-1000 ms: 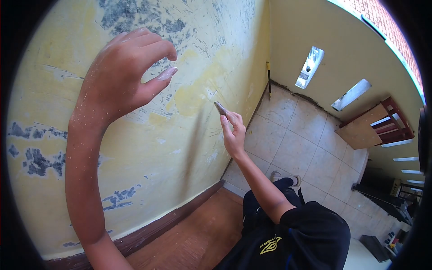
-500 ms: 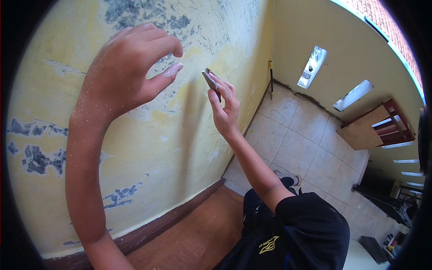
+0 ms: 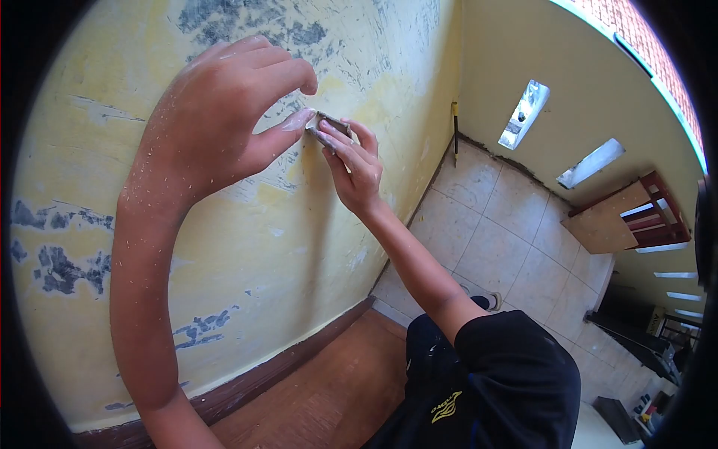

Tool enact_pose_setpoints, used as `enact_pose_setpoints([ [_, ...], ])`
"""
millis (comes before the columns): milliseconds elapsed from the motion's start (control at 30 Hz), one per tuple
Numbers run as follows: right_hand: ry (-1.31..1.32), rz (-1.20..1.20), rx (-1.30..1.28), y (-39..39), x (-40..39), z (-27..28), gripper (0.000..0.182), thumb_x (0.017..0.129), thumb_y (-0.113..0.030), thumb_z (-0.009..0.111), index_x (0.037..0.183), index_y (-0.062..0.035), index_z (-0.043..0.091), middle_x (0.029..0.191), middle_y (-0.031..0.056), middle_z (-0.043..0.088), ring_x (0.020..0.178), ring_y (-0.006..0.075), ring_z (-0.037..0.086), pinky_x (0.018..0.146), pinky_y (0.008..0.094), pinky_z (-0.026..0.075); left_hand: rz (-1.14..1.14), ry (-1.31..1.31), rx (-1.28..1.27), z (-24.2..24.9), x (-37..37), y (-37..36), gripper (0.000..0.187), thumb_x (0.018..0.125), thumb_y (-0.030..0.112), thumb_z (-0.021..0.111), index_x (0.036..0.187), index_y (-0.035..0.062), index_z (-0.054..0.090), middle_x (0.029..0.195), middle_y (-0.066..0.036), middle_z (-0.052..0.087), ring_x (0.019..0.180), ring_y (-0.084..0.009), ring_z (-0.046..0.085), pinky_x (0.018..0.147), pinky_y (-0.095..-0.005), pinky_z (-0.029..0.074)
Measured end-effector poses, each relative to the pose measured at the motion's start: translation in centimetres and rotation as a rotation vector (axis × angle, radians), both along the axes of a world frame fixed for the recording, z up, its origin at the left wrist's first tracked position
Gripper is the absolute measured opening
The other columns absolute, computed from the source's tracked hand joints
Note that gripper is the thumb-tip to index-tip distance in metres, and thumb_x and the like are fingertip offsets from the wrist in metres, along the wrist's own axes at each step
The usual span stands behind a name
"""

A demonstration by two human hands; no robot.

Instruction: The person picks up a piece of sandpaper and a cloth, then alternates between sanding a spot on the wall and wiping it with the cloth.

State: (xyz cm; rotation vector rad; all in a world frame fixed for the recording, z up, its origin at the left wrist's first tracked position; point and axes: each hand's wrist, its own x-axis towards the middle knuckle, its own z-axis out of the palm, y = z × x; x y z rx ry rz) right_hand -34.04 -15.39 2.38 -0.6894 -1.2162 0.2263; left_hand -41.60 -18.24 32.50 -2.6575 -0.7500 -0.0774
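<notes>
My left hand (image 3: pixel 228 112) is raised before the wall, its fingers curled but apart from the thumb, with nothing between them. Pale dust coats its thumb and forearm. In my right hand (image 3: pixel 357 168) is a small, thin, flat grey piece (image 3: pixel 334 123), pinched between thumb and fingers; its exact kind does not show. One end of that piece meets the tip of my left thumb in view, though firm contact is hard to judge. Behind both hands is the yellow wall (image 3: pixel 247 277), scraped, with grey and white patches.
A yellow-and-black long-handled tool (image 3: pixel 455 131) leans in the corner. Pale tiles (image 3: pixel 493 254) cover the floor at right, beside a brown ledge (image 3: pixel 314 389). A dark red frame (image 3: pixel 658 213) and a board (image 3: pixel 602 224) rest against the far wall with slot openings.
My right hand has moved left with the flat piece, turning it, up to the left thumb. My left hand has shifted slightly right.
</notes>
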Motion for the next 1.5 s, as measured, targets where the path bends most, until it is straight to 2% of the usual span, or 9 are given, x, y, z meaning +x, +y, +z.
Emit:
enact_pose_setpoints([
  [233,0.179,-0.021,-0.197,2.8,-0.5,0.6,0.029,0.101,-0.011,0.07,0.129,-0.0109,0.076,0.141,0.0093,0.071,0.151,0.0436,0.041,0.125,0.0628,0.017,-0.026,-0.053,0.03,0.6,-0.1,0.4,0.023,0.083,0.005,0.082,0.104,0.0047,0.072,0.105,-0.013,0.074,0.102,-0.0325,0.07,0.093,-0.0403,0.056],
  [467,-0.128,-0.019,-0.251,1.1,0.3,-2.7,0.034,0.101,-0.018,0.072,0.134,-0.0146,0.075,0.143,0.0015,0.07,0.155,0.0438,0.035,0.126,0.0666,0.004,-0.048,-0.055,0.034,1.2,0.1,0.4,0.022,0.084,0.005,0.082,0.103,0.004,0.071,0.105,-0.014,0.073,0.102,-0.0329,0.07,0.09,-0.0395,0.056],
  [567,0.036,0.064,-0.29,1.3,0.2,-1.0,0.034,0.101,-0.02,0.072,0.134,-0.0136,0.075,0.144,0.0013,0.07,0.156,0.0437,0.033,0.124,0.0685,0.001,-0.027,-0.008,0.021,1.0,0.6,0.2,0.021,0.085,0.005,0.081,0.103,0.0041,0.071,0.104,-0.014,0.073,0.101,-0.0332,0.069,0.089,-0.0395,0.056],
  [733,-0.029,0.049,-0.224,-0.8,-0.8,0.9,0.037,0.099,-0.018,0.072,0.137,-0.0174,0.074,0.141,0.002,0.071,0.155,0.0416,0.035,0.125,0.0631,0.008,-0.03,0.009,0.008,0.8,0.9,0.1,0.021,0.085,0.005,0.081,0.103,0.0039,0.071,0.104,-0.013,0.073,0.101,-0.0328,0.069,0.089,-0.0399,0.056],
  [900,-0.184,0.001,-0.264,-1.1,-0.3,-3.4,0.033,0.099,-0.018,0.074,0.131,-0.0233,0.077,0.138,-0.0025,0.073,0.156,0.0394,0.035,0.126,0.061,0.003,-0.052,-0.009,0.032,0.6,0.3,0.4,0.021,0.085,0.006,0.081,0.103,0.0038,0.071,0.104,-0.013,0.073,0.101,-0.033,0.069,0.09,-0.0403,0.055],
  [1133,0.089,-0.028,-0.227,0.9,-1.6,2.3,0.035,0.101,-0.019,0.071,0.136,-0.0164,0.074,0.146,0.0022,0.068,0.155,0.0407,0.035,0.125,0.0613,0.01,-0.023,0.001,-0.011,0.1,0.7,-0.3,0.021,0.084,0.007,0.081,0.102,0.0039,0.07,0.104,-0.013,0.073,0.101,-0.0336,0.069,0.091,-0.0406,0.055],
  [1300,-0.067,0.004,-0.228,-0.4,-1.2,-1.1,0.035,0.103,-0.023,0.068,0.137,-0.016,0.074,0.148,0.0018,0.066,0.154,0.0418,0.035,0.124,0.0622,0.008,-0.013,-0.004,0.003,0.0,0.1,0.1,0.022,0.083,0.007,0.081,0.102,0.0042,0.07,0.103,-0.013,0.073,0.102,-0.0335,0.069,0.093,-0.0413,0.055],
  [1367,0.076,-0.045,-0.467,1.0,-0.2,-1.9,0.035,0.104,-0.024,0.067,0.137,-0.0163,0.073,0.151,0.0008,0.065,0.155,0.0397,0.035,0.125,0.0624,0.007,-0.012,-0.016,0.009,0.4,0.1,0.1,0.022,0.083,0.007,0.08,0.102,0.0044,0.069,0.103,-0.012,0.073,0.102,-0.0334,0.069,0.094,-0.0417,0.055],
  [1500,0.154,-0.011,-0.325,-0.2,-2.5,3.2,0.037,0.104,-0.024,0.067,0.14,-0.0153,0.071,0.153,0.0002,0.063,0.156,0.0384,0.034,0.125,0.0632,0.007,0.015,0.008,0.023,0.5,0.2,0.1,0.021,0.084,0.007,0.08,0.102,0.0052,0.07,0.103,-0.012,0.073,0.102,-0.0329,0.069,0.095,-0.0429,0.054],
])
